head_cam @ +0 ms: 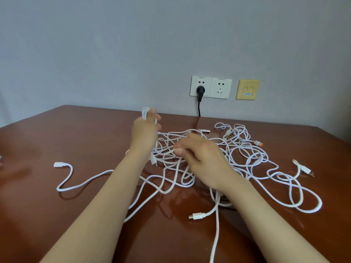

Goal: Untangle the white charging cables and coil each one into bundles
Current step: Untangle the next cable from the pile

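Several white charging cables (245, 158) lie tangled across the middle and right of the brown table (76, 133). My left hand (145, 133) is raised above the tangle and grips a few loops of white cable (144, 113) that stick out above its fingers. A connector end (153, 160) dangles below that wrist. My right hand (201, 160) hovers over the tangle's middle and pinches a cable strand (171, 149) between thumb and fingers. Loose plug ends lie at the left (58, 164), front (197, 216) and right (305, 170).
On the wall behind are two white sockets (220, 88), one with a black plug (200, 90) whose cord drops behind the table, and a yellow data plate (247, 89). An orange-tipped USB plug (258, 143) lies at the tangle's far right.
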A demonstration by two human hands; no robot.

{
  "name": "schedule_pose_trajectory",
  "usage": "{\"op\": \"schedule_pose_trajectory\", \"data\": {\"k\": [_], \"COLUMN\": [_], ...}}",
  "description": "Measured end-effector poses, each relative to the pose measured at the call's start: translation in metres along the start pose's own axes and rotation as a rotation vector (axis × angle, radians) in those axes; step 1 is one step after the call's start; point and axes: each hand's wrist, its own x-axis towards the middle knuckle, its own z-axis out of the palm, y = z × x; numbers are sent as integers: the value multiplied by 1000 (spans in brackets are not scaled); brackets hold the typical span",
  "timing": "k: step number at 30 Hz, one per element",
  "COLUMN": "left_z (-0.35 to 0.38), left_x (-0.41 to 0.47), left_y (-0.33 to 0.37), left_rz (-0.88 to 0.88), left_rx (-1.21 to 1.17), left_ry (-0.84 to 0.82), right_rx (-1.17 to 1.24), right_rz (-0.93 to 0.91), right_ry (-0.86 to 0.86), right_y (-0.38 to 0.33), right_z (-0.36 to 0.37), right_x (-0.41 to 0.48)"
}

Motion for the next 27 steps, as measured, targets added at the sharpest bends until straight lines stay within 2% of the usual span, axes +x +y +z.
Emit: {"op": "schedule_pose_trajectory", "data": {"k": [3, 7, 12, 22, 24, 27], "left_z": [7, 14, 20, 22, 20, 15], "left_x": [-8, -19, -28, -38, -38, -37], "left_y": [1, 2, 1, 1, 0, 4], "left_rz": [76, 199, 220, 136, 93, 3], "left_rx": [133, 330, 453, 491, 409, 307], "left_ry": [-91, -236, -380, -764, -806, -904], "right_rx": [48, 191, 270, 184, 215, 393], "right_rz": [12, 157, 316, 513, 508, 490], "right_ry": [82, 187, 252, 199, 169, 79], "right_y": [0, 1, 3, 18, 21, 20], "right_z": [0, -3, -7, -23, -23, -24], "right_x": [1, 2, 3, 5, 5, 6]}}
